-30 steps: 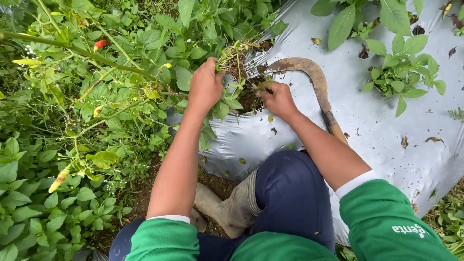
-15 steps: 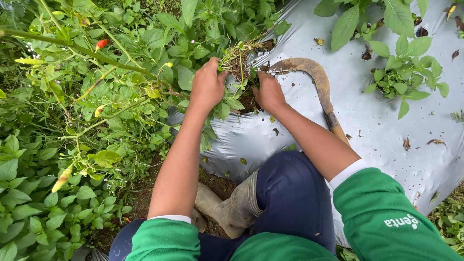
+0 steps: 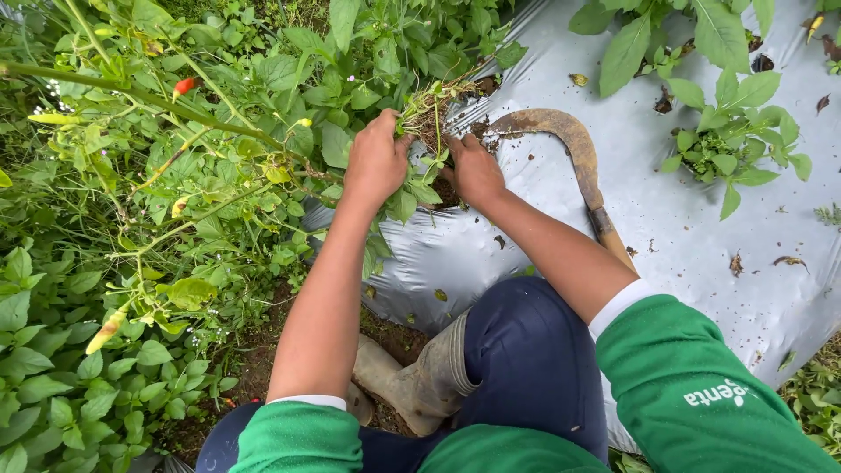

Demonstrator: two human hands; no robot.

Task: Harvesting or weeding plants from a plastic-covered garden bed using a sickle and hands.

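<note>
My left hand (image 3: 377,162) is closed around a clump of pulled weeds (image 3: 427,109) with roots and soil hanging from it, held over a planting hole in the silver plastic sheet (image 3: 526,210). My right hand (image 3: 473,168) grips the lower part of the same clump, right beside the left hand, fingers sunk among stems and dark soil. A rusty curved sickle (image 3: 565,140) with a wooden handle lies on the sheet just right of my right hand, untouched.
Dense green plants (image 3: 175,175) with red and yellow chilli pods crowd the left side. Small leafy plants (image 3: 731,131) grow through holes at the upper right of the sheet. My knee and a muddy rubber boot (image 3: 420,377) are below the hands.
My right hand has slid left and up along the sheet, from near the sickle blade to the weed clump, and closed on it. The left hand has stayed put.
</note>
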